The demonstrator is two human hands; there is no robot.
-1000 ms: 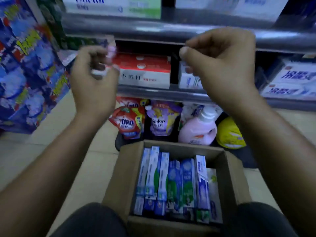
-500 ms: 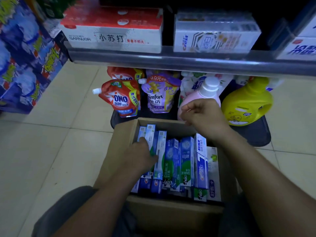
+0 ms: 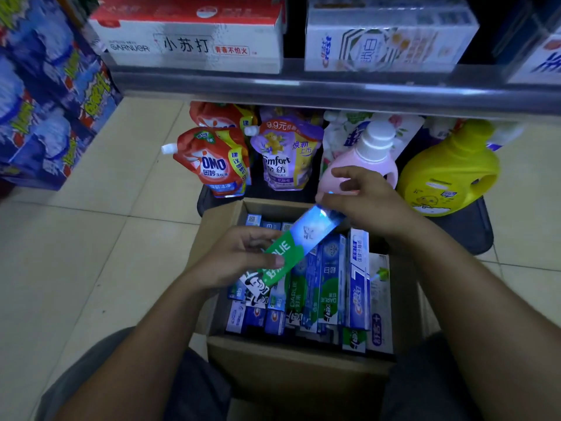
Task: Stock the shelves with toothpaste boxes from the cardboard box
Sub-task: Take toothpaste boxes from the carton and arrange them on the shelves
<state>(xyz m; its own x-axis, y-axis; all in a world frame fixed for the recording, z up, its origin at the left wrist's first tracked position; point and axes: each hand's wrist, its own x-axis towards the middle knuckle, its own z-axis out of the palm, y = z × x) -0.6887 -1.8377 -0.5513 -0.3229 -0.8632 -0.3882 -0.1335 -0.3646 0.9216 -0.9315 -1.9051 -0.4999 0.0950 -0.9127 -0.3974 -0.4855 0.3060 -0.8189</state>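
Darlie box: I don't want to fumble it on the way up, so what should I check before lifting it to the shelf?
1. Left hand grips the Darlie box at its green end: ok.
2. Right hand pinches the far end: ok.
3. It sits tilted above the other packs in the cardboard box: ok.
4. Free slot on the shelf: cannot tell; the red-and-white carton and the Crest carton occupy what shows.
5. Pack undented: cannot tell, because of glare.

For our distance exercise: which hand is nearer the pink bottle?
Right. The right hand, pinching the far end of the Darlie toothpaste box, is just in front of the pink bottle; the left hand grips its near end, over the cardboard box.
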